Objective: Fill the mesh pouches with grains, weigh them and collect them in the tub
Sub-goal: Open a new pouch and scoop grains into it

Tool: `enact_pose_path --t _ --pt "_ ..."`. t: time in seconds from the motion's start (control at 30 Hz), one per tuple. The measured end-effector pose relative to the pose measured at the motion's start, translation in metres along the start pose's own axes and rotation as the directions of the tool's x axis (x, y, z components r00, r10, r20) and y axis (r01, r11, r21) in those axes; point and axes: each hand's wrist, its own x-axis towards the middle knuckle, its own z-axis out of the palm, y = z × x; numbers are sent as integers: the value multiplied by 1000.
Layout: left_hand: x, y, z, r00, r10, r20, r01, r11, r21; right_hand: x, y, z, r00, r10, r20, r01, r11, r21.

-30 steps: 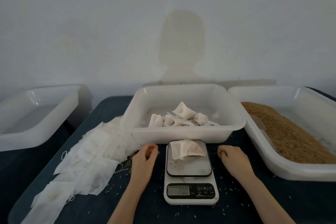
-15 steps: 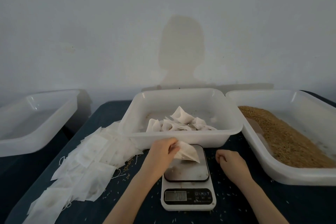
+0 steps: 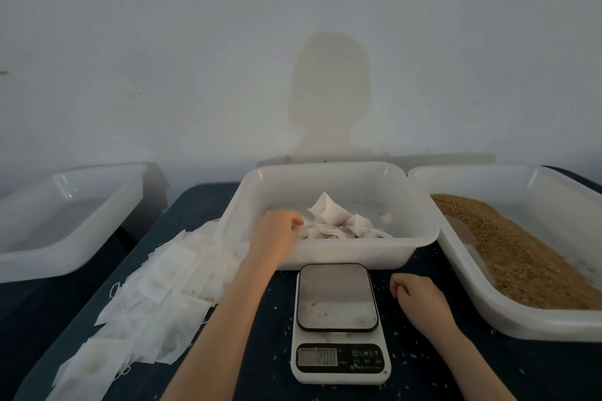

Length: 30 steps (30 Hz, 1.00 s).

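Head view shows her left hand (image 3: 277, 231) reaching over the white plastic tub's rim (image 3: 325, 252), fingers pinching a filled white mesh pouch (image 3: 321, 231) onto the pile, probably to collect it after weighing. Right hand (image 3: 415, 298) rests loosely fisted, holding nothing, beside the bare white digital scale (image 3: 337, 324), near the tray of brown grains (image 3: 521, 257).

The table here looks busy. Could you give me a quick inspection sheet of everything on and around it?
Surface: dark table, loose grains scattered on it.
Job's things: middle tub holds filled pouches; scale platform bare except crumbs; grain tub; flat empty pouches.
Clutter: an empty-looking tub at left.
Hands: left hand over the middle tub, at the pouches; right hand curled, resting beside the scale.
Cables: nothing seen.
Surroundings: plain wall with the person's shadow.
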Motion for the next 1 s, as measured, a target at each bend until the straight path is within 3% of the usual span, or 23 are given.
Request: enact_pose_path --t 0.07,0.17,0.2,0.27,0.33,0.4,0.47,0.57,0.73,0.87,1.0 --pt "-2 -3 -2 989 -5 145 -3 999 52 0 0 1 1000 -7 -4 7 1000 -3" --pt "-11 -5 -16 979 1 203 38 981 -191 0 1 2 1000 -7 -12 7 1000 -8" --pt "-14 -8 -22 988 -12 152 47 973 -225 0 1 2 1000 -9 -14 9 1000 -8" --pt "-21 -19 -33 995 -75 -70 67 992 -108 0 1 2 1000 -14 -15 14 1000 -1" --pt "-31 -45 -41 941 -163 -296 200 975 101 -1 1 1 1000 -13 -12 13 1000 -8" --pt "-44 -78 -47 882 -303 -362 392 897 206 0 1 1 1000 -8 -12 8 1000 -13" --pt "-55 -106 -47 852 -444 -278 518 795 317 0 0 1 1000 -2 -9 2 1000 -15" --pt "-63 -131 -35 827 -553 -99 543 741 395 1 0 1 1000 7 -2 -7 1000 -24" --pt "-64 -139 -29 855 -469 -222 518 740 430 1 2 2 1000 5 -9 -5 1000 -1" --pt "-59 -135 -33 858 -425 -289 502 814 292 2 3 2 1000 10 -7 -9 1000 4" --pt "-58 -138 -36 872 -409 -270 454 881 135 2 3 3 1000 16 0 -16 1000 -10"
